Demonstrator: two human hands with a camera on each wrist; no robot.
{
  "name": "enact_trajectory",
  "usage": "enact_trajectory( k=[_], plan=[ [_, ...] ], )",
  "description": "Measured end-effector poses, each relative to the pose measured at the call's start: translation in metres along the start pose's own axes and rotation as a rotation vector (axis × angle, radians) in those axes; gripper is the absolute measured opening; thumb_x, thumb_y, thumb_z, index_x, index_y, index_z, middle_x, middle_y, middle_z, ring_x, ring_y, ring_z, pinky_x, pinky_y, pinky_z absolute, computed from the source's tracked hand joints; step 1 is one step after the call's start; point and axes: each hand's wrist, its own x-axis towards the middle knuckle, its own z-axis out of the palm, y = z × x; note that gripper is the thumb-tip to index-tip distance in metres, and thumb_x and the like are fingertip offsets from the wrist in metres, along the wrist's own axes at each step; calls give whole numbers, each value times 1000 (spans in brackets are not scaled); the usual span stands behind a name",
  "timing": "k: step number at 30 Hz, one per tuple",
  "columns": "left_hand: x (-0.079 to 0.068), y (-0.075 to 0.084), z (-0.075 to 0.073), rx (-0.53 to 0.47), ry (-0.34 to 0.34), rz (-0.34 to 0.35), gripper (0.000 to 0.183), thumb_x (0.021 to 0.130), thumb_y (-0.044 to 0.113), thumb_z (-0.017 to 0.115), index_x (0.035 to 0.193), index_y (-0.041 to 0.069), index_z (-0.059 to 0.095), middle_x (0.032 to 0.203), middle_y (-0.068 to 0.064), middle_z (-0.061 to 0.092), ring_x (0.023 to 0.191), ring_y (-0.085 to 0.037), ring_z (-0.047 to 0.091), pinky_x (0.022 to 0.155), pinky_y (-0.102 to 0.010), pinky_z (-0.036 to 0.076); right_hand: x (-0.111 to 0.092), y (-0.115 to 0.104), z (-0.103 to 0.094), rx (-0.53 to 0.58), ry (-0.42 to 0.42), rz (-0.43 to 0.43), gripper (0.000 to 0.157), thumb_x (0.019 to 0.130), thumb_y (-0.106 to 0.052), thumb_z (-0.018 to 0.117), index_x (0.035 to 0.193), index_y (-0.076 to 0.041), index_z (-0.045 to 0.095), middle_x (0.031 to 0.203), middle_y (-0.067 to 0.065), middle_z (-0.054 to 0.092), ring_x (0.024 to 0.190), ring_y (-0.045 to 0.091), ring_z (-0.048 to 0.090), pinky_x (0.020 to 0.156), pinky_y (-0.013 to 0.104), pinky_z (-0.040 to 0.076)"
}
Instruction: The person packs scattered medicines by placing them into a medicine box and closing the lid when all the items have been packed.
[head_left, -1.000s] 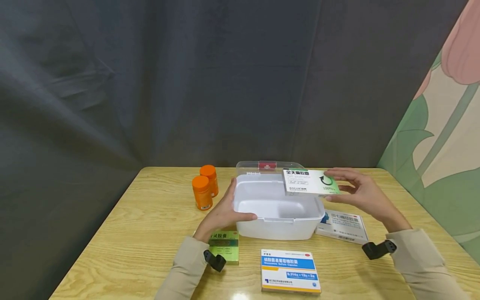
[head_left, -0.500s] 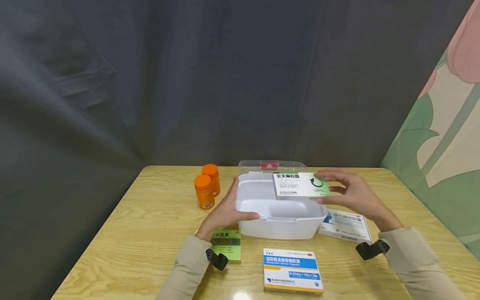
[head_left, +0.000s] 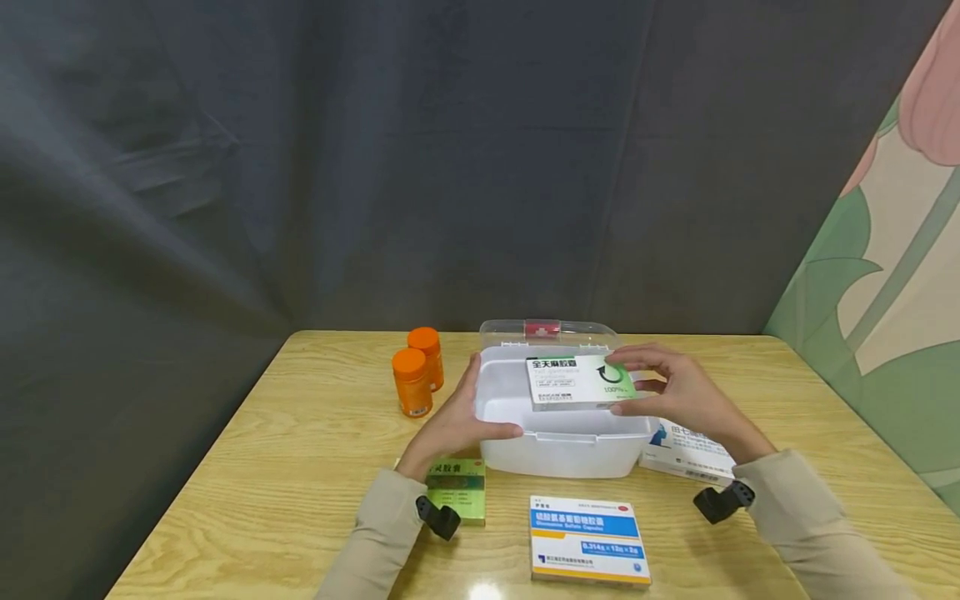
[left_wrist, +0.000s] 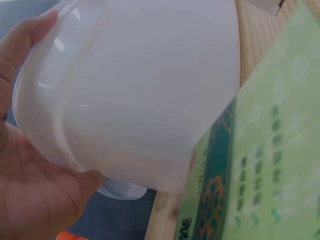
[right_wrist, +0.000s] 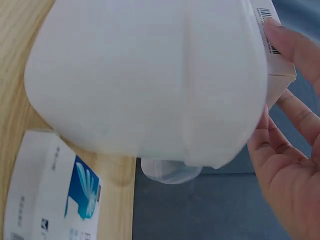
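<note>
A white plastic medicine bin (head_left: 562,456) stands on the table with its clear lid (head_left: 577,332) raised behind it. My left hand (head_left: 453,423) holds the bin at its left end, thumb over the front rim; the left wrist view shows the bin's outer wall (left_wrist: 150,95) between thumb and fingers. A white-and-green medicine box (head_left: 573,385) hangs tilted over the bin's opening. My right hand (head_left: 671,392) pinches its right end between thumb and fingers. In the right wrist view, the bin's wall hides most of that medicine box (right_wrist: 280,80).
Two orange bottles (head_left: 412,385) stand left of the bin. A green medicine box (head_left: 461,492) lies by my left wrist, a blue-and-white one (head_left: 588,542) in front. Another white medicine box (head_left: 686,454) lies right of the bin, partly under my right forearm. A dark curtain (head_left: 465,167) hangs behind.
My right hand has carried the white-and-green medicine box left and slightly down, from the bin's right rim to over its middle. My left hand keeps its hold on the bin.
</note>
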Motion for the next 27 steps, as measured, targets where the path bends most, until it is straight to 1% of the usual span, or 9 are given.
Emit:
enact_trajectory(
  k=[3,6,10,13,17,21,24,27],
  plan=[
    [0,1,0,0,-3,-15,112,69,26,77,143,18,-7,145,-7,11,107,-24,38,92,-38,35,2,-1,3,0,-6,10,59,65,-32,79,118,-21,56,126,-2,44,106,21,44,85,32,44],
    [1,0,0,-4,-3,-1,113,68,24,77,142,16,-7,146,-7,6,109,-24,36,96,-39,31,4,-1,7,-5,-14,18,59,64,-34,79,117,-22,56,124,-3,45,104,20,44,84,36,44],
    [2,-1,1,-26,-8,38,114,68,20,78,142,13,-9,147,-10,0,108,-24,37,99,-41,26,8,-1,11,-13,-24,29,60,62,-37,79,116,-23,57,123,-4,46,100,20,46,82,35,46],
    [2,-2,1,-38,-14,55,115,68,18,78,142,12,-10,146,-12,-1,107,-24,37,98,-40,26,11,-1,13,-12,-35,31,61,61,-39,79,115,-22,58,123,-4,46,99,20,48,80,33,46],
    [3,-3,2,-28,-11,58,115,68,20,78,142,12,-9,147,-12,-2,107,-22,37,98,-39,27,13,-3,16,-15,-44,41,62,59,-39,80,114,-21,58,123,-4,46,99,21,48,80,31,47],
    [3,-2,2,-41,-11,72,114,68,18,78,142,12,-9,146,-13,2,106,-23,38,96,-39,30,14,-7,16,-30,-47,51,62,59,-40,80,114,-21,58,122,-3,46,99,21,49,79,30,47],
    [2,-1,2,-39,-9,62,114,68,19,78,142,13,-8,146,-12,0,111,-25,35,98,-41,26,15,-9,17,-55,-51,42,62,58,-42,80,114,-22,58,121,-4,47,99,20,50,78,30,47],
    [2,1,2,-18,-4,42,114,68,22,78,142,13,-8,147,-9,-5,123,-27,25,102,-44,18,18,-9,20,-70,-59,32,63,58,-44,79,113,-23,58,120,-4,48,99,20,50,77,30,48]
  ],
)
